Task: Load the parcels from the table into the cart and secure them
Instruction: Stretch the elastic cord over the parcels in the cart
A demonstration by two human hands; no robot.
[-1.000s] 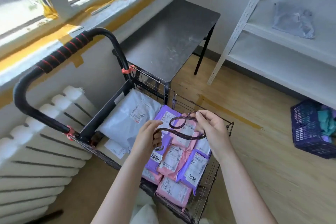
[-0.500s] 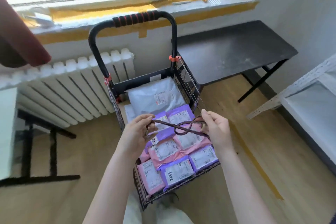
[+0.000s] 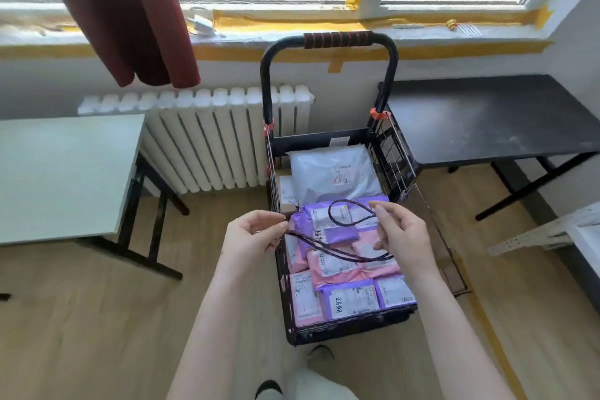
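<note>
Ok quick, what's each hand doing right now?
Left hand: closed, pinching one end of the thin dark elastic cord.
Right hand: closed, holding the cord's looped end.

Cord [image 3: 337, 250] end vanished inside left hand [image 3: 256, 237] fist – hook, if any, couldn't be told. Parcels [image 3: 344, 269] under the grip partly covered by both hands; label print too small to read. Right hand [image 3: 401, 237] hid cord's other stretch.

Black wire-mesh cart [image 3: 391, 166] with red-banded handle, standing upright, filled with flat pink and purple plastic mailer parcels [image 3: 341, 273] at its near end, a large white poly-bag parcel [image 3: 334, 172] at its handle end, thin dark elastic cord [image 3: 344, 253] looped above the parcels
</note>
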